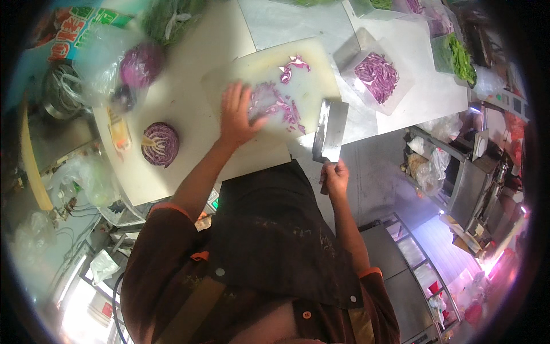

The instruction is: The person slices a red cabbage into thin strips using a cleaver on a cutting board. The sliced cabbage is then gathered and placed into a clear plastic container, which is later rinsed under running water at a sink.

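My left hand (239,112) is spread flat over the left part of a white cutting board (258,64), at the edge of some purple cabbage scraps (275,101); whether it touches the board I cannot tell. My right hand (336,175) grips the handle of a cleaver (331,129), its broad steel blade lying beyond the board's right edge. Larger cabbage pieces (294,68) lie near the board's far side. Shredded purple cabbage (377,78) fills a clear plastic container (389,107) to the right. A cut purple cabbage half (160,144) rests on the white worktop at left.
A whole purple cabbage (142,64) in plastic wrap stands at the far left, near a metal bowl (62,101). Beside the cut half lies a yellow-white tool (119,131). Green leaves (459,58) fill a container at far right. The worktop's near edge borders my dark apron (270,206).
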{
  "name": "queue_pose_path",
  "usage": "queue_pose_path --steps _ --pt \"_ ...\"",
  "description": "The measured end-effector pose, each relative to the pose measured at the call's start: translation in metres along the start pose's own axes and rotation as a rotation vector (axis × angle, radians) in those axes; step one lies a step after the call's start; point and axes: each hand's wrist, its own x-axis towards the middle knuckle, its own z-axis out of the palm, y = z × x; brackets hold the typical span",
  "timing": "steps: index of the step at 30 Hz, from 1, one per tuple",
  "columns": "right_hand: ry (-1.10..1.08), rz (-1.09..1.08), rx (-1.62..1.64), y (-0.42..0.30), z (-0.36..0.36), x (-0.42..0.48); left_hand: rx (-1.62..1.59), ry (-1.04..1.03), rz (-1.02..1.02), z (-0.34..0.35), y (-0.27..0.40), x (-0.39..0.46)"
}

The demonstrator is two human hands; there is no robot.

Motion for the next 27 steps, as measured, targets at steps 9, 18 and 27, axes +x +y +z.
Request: queue_pose_path --steps 9,18,27 --pt "-0.063 0.076 0.036 0.019 0.039 -0.027 -0.104 0.098 -0.005 0.038 0.074 0.018" --pt "-0.172 0.045 0.009 0.043 0.082 -0.042 -0.304 0.088 0.096 0.030 0.017 -0.024" --pt "-0.093 0.121 0.046 0.047 0.121 -0.069 -0.213 0.079 0.212 0.020 0.029 -0.018"
